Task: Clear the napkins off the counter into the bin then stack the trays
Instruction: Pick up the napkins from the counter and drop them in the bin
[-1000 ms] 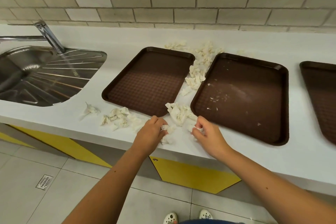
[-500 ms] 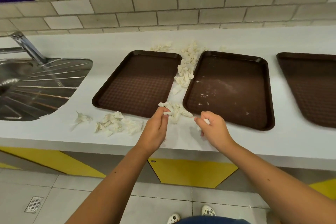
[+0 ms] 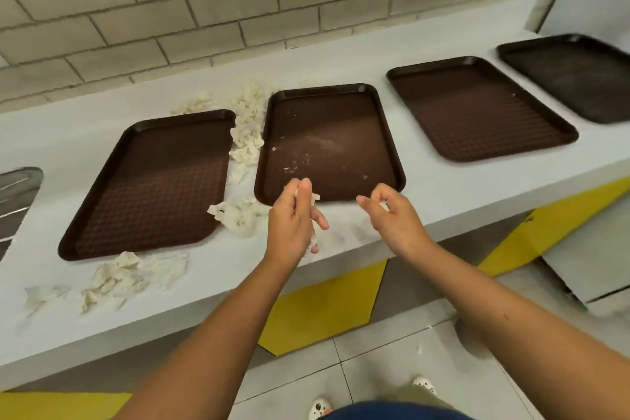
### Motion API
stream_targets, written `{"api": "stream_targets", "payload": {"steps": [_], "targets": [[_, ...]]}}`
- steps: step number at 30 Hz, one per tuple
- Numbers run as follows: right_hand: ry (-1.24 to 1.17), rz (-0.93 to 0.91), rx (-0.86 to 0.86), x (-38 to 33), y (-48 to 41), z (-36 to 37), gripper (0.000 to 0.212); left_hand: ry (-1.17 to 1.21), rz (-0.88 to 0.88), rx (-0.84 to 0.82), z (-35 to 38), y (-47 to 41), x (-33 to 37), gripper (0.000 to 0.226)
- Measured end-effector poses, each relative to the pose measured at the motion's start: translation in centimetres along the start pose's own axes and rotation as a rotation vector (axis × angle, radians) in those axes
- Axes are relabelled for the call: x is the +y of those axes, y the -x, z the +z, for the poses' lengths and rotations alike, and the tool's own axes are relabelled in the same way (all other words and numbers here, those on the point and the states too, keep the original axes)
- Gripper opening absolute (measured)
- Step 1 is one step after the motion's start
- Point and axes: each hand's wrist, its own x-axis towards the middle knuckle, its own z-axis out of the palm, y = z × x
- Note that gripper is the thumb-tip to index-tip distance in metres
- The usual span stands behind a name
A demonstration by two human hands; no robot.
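Several brown trays lie flat in a row on the white counter [image 3: 443,177]: a left tray [image 3: 153,181], a crumb-flecked middle tray [image 3: 327,143], a right tray [image 3: 477,109] and a darker far tray [image 3: 576,75]. Crumpled white napkins lie between the left and middle trays [image 3: 247,133], at the left tray's near right corner [image 3: 235,215] and near the front edge [image 3: 133,274]. My left hand [image 3: 293,225] is raised above the counter, pinching napkin scraps. My right hand [image 3: 392,215] pinches a small napkin piece beside it.
A steel sink [image 3: 15,194] sits at the far left of the counter. A grey tiled wall backs it. Yellow panels [image 3: 320,310] front the cabinet below. A white unit [image 3: 593,269] stands on the floor at the right.
Both hands have lifted off the counter with napkin scraps and drifted right. The view has swung right, so the sink has slid out and more trays show.
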Motion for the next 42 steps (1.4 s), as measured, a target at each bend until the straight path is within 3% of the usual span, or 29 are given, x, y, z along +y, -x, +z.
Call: {"api": "stream_targets", "payload": {"steps": [4,12,15,20,24,29,33,36,42], "targets": [[-0.062,0.098,0.067,3.1,0.9,-4.7,0.032,0.006,0.059,-0.089,4.4,-0.7,0.6,0.036],[0.253,0.092,0.086,11.5,2.2,-17.7,0.036,-0.157,0.025,-0.234,18.2,-1.1,1.0,0.037],[0.193,0.182,0.042,15.3,2.3,-23.5,0.031,-0.213,-0.021,-0.244,25.1,-0.7,0.6,0.027],[0.221,0.299,-0.007,21.3,3.2,-32.4,0.033,-0.279,-0.095,-0.274,34.9,1.4,0.6,0.042],[0.334,0.436,-0.191,25.5,3.9,-37.6,0.028,-0.326,-0.193,-0.346,40.6,2.7,-0.5,0.046],[0.367,0.577,-0.283,31.2,3.9,-40.7,0.018,-0.253,-0.444,-0.47,45.9,2.2,-1.9,0.044],[0.4,0.643,-0.366,34.7,3.8,-41.6,0.059,-0.297,-0.517,-0.528,49.2,1.2,-3.9,0.039],[0.381,0.674,-0.378,36.6,3.4,-42.2,0.069,-0.252,-0.614,-0.555,51.4,1.0,-5.7,0.03],[0.269,0.655,-0.266,38.0,3.6,-44.0,0.043,-0.193,-0.745,-0.583,55.5,1.7,-9.9,0.025]]}}
